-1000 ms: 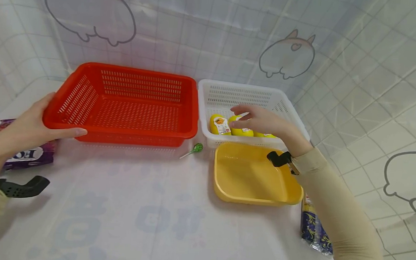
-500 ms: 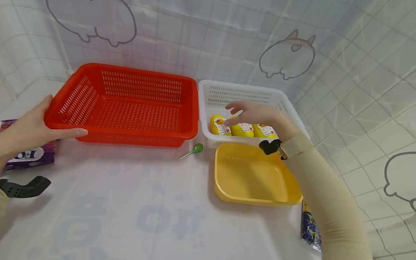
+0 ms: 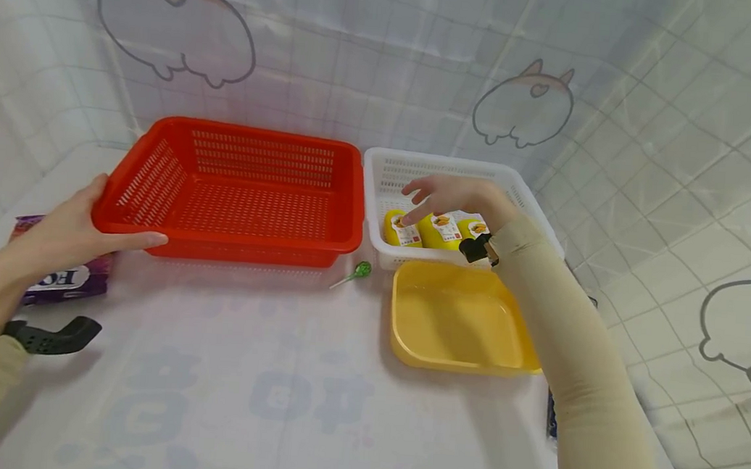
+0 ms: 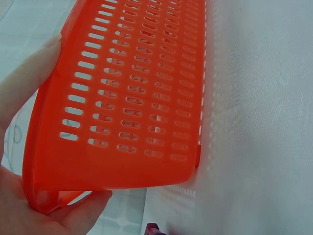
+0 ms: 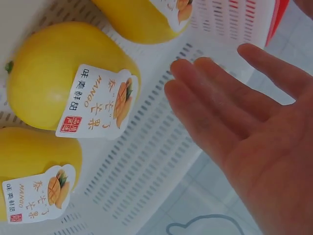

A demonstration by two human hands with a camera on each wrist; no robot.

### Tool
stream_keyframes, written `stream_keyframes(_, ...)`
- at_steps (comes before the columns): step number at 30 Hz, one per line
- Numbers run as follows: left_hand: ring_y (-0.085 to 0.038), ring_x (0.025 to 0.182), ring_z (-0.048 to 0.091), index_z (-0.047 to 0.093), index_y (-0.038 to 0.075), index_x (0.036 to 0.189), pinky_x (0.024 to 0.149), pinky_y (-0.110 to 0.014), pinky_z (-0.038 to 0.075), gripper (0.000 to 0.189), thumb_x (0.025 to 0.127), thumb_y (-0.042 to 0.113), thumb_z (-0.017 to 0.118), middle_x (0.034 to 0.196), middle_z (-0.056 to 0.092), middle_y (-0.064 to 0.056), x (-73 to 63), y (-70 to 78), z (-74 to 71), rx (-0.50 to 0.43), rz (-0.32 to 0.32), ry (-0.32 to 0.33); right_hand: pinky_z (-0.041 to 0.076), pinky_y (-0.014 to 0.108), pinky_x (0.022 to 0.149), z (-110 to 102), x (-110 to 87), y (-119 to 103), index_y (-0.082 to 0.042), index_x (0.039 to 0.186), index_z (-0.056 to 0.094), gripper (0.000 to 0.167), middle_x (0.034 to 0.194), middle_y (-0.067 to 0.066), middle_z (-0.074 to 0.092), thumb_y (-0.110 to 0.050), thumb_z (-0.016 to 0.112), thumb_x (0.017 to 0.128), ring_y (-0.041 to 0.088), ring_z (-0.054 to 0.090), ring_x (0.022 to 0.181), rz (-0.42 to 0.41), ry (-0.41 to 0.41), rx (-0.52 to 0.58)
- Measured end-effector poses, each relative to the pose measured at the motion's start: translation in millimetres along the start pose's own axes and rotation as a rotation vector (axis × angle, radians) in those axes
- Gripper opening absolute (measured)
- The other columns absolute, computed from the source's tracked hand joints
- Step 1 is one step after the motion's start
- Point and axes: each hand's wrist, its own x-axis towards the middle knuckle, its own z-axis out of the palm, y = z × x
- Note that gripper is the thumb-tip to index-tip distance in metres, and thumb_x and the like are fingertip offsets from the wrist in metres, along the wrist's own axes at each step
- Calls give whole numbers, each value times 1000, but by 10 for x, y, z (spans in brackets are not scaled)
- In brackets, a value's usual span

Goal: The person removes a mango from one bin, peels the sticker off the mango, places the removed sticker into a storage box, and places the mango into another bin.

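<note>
At the left, my left hand (image 3: 65,231) grips the near left corner of a red plastic basket (image 3: 257,250), thumb along its front rim. In the left wrist view, the fingers (image 4: 93,210) bend round the rim of the slotted wall. My right hand (image 3: 453,194) hovers over a white plastic basket (image 3: 446,161), fingers spread and holding nothing. Below it three yellow mangoes with printed white labels lie in a row along the near side: a left mango (image 3: 392,222), a middle mango (image 5: 44,83) and a right mango (image 3: 470,225). In the right wrist view, the fingertips are apart from the fruit.
A yellow tub (image 3: 454,327) stands before the white basket, under my right forearm. A green lollipop (image 3: 363,269) lies between the baskets. A purple packet (image 3: 71,282) is by my left wrist, and a dark blue packet (image 3: 552,414) is mostly hidden behind my right sleeve.
My right hand and forearm have shifted a little left over the white basket, uncovering more of the mangoes. My left hand keeps its hold on the red basket. The head view has tilted slightly.
</note>
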Motion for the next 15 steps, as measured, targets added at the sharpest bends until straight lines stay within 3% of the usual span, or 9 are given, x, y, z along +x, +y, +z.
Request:
stream_keyframes(3,-45,121,39,-8,1,158,69,-34,50,117,88,53,70,145,33,-30,-5,-5,-5,-3,0,-12,38,56,113,-28,73,0,-18,154,34,79,159,14,34,-38,74,89,40,45,136,3,-33,18)
stream_keyframes(7,-47,125,37,-14,4,158,73,-43,53,119,89,54,69,148,30,-30,-9,-13,-13,-10,0,-28,36,54,115,-64,149,-4,-17,154,33,80,159,13,34,-36,75,89,38,44,137,6,-54,26)
stream_keyframes(15,-43,123,38,-14,6,158,73,-40,54,117,89,52,69,148,31,-28,-19,-6,-21,-28,7,-31,31,52,119,-71,303,13,-16,156,30,87,161,15,30,-35,78,87,37,39,140,55,-97,59)
